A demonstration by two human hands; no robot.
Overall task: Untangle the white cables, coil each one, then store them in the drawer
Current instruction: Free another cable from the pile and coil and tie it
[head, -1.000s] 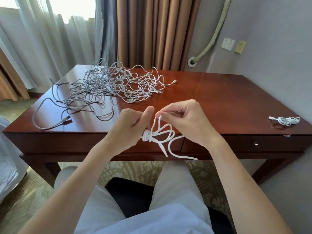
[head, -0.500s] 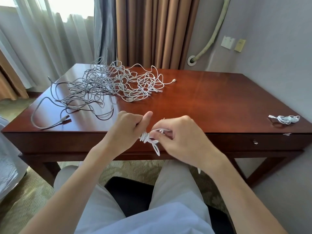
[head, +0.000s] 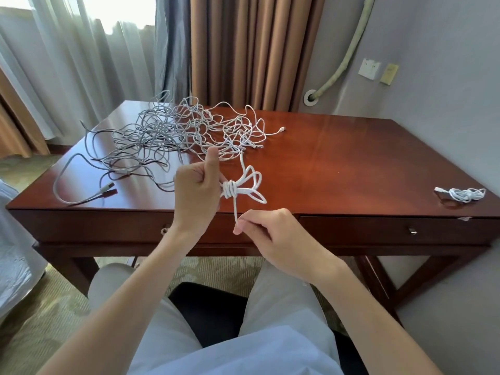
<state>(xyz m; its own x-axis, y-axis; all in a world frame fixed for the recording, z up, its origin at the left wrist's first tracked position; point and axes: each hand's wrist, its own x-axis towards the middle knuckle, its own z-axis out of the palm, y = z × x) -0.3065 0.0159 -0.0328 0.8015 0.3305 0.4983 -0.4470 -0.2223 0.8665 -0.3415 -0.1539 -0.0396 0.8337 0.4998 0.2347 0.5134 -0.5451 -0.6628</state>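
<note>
Gripping coiled cable point(head: 244, 186), thumb raised.

Beyond the grip, brown curtains point(head: 243, 50) hang behind the wooden desk point(head: 351, 163), with sheer white ones point(head: 75, 63) far to its left. Up and right of it, a padded pipe point(head: 346, 58) enters the grey wall point(head: 446, 104) near two wall plates point(head: 369, 68). Patterned carpet point(head: 40, 320) lies below.

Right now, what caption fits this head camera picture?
Left hand grips a coiled white cable while right hand pinches its loose end.
</note>
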